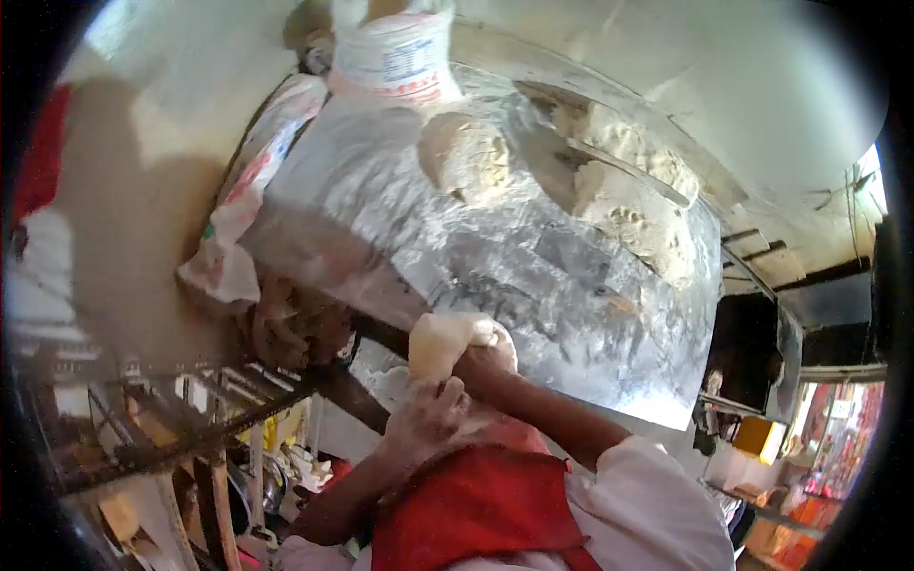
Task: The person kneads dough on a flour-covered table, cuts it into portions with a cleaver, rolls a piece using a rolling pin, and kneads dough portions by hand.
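A pale piece of dough (pixel 436 344) is held up in front of my red apron, at the near edge of the metal-topped table (pixel 457 257). My right hand (pixel 487 364) reaches across from the right, its fingers closed over the dough's right part. Below it, my left hand (pixel 427 415) has curled fingers against the dough's lower edge; part of its grip is hidden. Further back on the flour-dusted top lies a large mound of dough (pixel 468 157). Another large dough mass (pixel 636 221) rests at the right rear.
A white flour sack (pixel 395 59) stands at the back of the table. Printed sacking (pixel 249 190) lies along the left edge. A long bar (pixel 630 171) crosses the dough at the right rear. Left of me is a slatted rack (pixel 181 419); a yellow box (pixel 759 440) sits far right.
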Tool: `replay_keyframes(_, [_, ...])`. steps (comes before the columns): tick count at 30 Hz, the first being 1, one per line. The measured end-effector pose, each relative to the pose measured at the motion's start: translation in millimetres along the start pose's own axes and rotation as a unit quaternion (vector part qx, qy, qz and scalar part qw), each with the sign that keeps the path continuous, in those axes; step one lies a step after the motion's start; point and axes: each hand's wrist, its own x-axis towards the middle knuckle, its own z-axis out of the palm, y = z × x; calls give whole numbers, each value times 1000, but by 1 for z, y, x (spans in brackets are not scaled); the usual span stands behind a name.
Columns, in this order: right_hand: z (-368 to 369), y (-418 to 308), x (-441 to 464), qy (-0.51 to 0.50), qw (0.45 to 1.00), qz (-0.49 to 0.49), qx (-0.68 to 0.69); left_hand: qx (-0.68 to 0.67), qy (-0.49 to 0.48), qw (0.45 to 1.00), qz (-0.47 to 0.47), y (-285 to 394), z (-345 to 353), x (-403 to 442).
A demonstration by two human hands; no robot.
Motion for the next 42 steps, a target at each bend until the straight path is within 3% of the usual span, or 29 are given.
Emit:
replay_keyframes(2, [-30, 2, 5, 76, 997, 23, 4, 34, 18, 999, 13, -6, -2, 31])
replay_keyframes(4, [-38, 19, 20, 94, 995, 23, 28, -23, -53, 998, -25, -21, 4, 57])
replay_keyframes(7, [-46, 34, 32, 111, 992, 30, 56, 52, -40, 996, 52, -38, -3, 86])
replay_keyframes(12, [-54, 41, 47, 132, 987, 49, 82, -4, -87, 993, 77, -62, 17, 97])
replay_keyframes(17, [-52, 37, 62, 140, 983, 77, 96, -26, -68, 992, 102, -89, 21, 98])
replay_keyframes(19, [-49, 34, 69, 134, 982, 91, 92, -88, 19, 988, 126, -109, 16, 100])
replay_keyframes(23, [-46, 35, 80, 51, 994, 95, 35, -112, -83, 984, 113, -144, 18, 99])
replay_keyframes(24, [-21, 38, 89, 238, 943, 147, 179, -111, -65, 985, 113, -151, 18, 98])
replay_keyframes(25, [-36, 30, 93, 235, 943, 151, 178, -110, -48, 986, 112, -159, 17, 97])
replay_keyframes(27, [-84, 9, 95, 26, 990, 132, -39, -128, -33, 985, 112, -175, 9, 100])
replay_keyframes(28, [-85, 8, 104, 141, 986, 34, -83, -142, -20, 983, 113, -182, 6, 101])
replay_keyframes(29, [-85, 5, 106, 140, 986, 39, -82, -146, -21, 982, 116, -187, 6, 101])
replay_keyframes(30, [-86, 4, 107, 159, 969, 159, 106, -148, -35, 982, 113, -194, 8, 101])
replay_keyframes(31, [-100, -4, 111, 172, 903, 270, 288, -148, -48, 982, 109, -200, 10, 101])
replay_keyframes(32, [-100, 3, 113, 214, 954, 155, 142, -138, -4, 983, 122, -207, 11, 99])
replay_keyframes(33, [-102, 0, 117, 211, 954, 158, 146, -141, -9, 983, 121, -213, 12, 97])
replay_keyframes(35, [-112, -13, 123, 205, 821, 266, 462, -162, -30, 983, 83, -224, 9, 97])
replay_keyframes(36, [-122, -14, 121, 191, 777, 207, 563, -158, 8, 983, 93, -231, 7, 96])
replay_keyframes(37, [-131, -13, 119, 187, 777, 208, 564, -160, 6, 983, 90, -238, 11, 90])
replay_keyframes(39, [-146, -2, 117, 218, 742, 154, 615, -39, 195, 977, 81, -254, 28, 72])
replay_keyframes(40, [-154, 11, 117, 221, 711, 174, 644, -110, 38, 993, 27, -267, 37, 65])
replay_keyframes(41, [-158, 27, 122, 216, 710, 176, 647, -111, 33, 993, 23, -280, 54, 55])
replay_keyframes(42, [-160, 45, 128, 248, 745, 228, 576, -209, 28, 975, -66, -292, 76, 41])
